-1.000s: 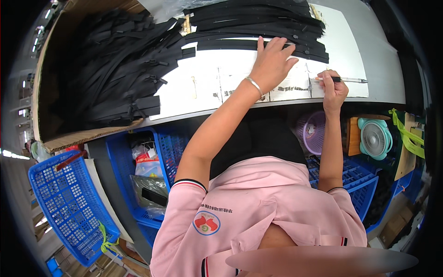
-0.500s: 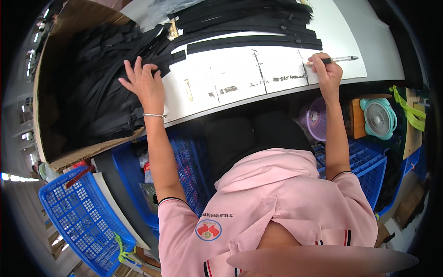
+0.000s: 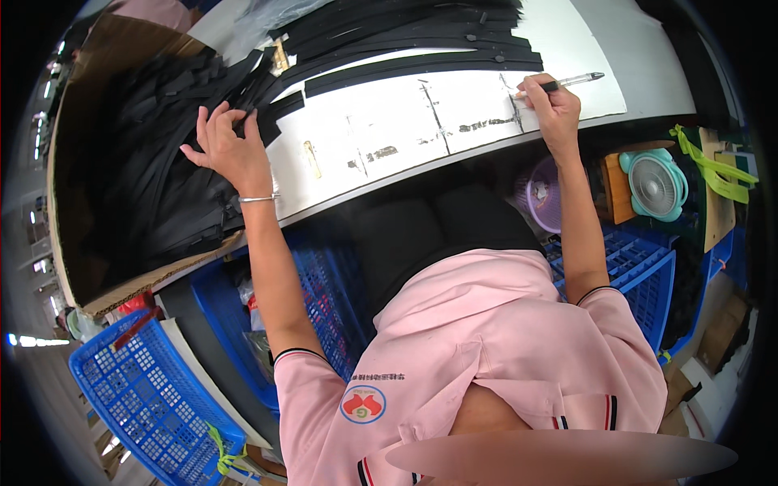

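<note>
Gripping a pen (image 3: 579, 79), the right hand (image 3: 553, 113) is seen upper right, fingers clamped round it | left hand (image 3: 232, 158) is held by black strips (image 3: 162, 154) in a cardboard box (image 3: 134, 36), upper left; whether they are pinched cannot be told | more strips (image 3: 421, 70) are laid on white board (image 3: 389, 104), top middle

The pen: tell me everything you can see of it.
The pen is slim and straight, with a clear, plastic-looking barrel, a black section by the fingers and a dark far end. The right hand grips it over the white sheet, the far end pointing rightward. Whether its tip touches the sheet cannot be told.
</note>
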Motion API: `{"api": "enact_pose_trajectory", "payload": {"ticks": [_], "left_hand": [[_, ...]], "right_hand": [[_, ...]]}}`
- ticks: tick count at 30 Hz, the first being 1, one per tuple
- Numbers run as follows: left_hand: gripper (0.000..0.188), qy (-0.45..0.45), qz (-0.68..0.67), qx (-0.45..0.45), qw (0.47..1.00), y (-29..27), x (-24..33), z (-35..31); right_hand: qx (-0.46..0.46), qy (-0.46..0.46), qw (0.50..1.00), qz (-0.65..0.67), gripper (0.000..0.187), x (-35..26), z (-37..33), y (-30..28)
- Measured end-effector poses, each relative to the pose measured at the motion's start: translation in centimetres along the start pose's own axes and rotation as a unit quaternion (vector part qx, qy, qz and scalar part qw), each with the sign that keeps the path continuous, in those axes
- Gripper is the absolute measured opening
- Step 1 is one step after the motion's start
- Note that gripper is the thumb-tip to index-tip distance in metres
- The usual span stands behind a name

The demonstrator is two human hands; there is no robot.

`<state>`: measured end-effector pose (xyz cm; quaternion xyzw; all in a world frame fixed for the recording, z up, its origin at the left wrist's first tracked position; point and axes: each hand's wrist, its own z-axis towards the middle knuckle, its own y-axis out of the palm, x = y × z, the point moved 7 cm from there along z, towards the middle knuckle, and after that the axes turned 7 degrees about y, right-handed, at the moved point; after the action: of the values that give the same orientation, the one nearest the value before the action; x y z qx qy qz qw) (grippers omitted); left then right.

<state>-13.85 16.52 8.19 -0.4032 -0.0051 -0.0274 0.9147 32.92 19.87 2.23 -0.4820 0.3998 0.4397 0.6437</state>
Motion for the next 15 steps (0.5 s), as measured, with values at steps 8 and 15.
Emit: {"api": "enact_pose_trajectory", "payload": {"ticks": [8,15], "left_hand": [[0.01,0.052,-0.242,-0.083,0.965,3.3,15.1,-2.5],[0.021,0.121,-0.317,-0.137,0.931,1.8,22.8,-4.4]], "right_hand": [[0.019,-0.022,0.998,0.051,0.018,-0.4,0.0,0.2],[0.037,-0.143,0.986,-0.083,0.029,-4.1,-2.9,3.3]]}}
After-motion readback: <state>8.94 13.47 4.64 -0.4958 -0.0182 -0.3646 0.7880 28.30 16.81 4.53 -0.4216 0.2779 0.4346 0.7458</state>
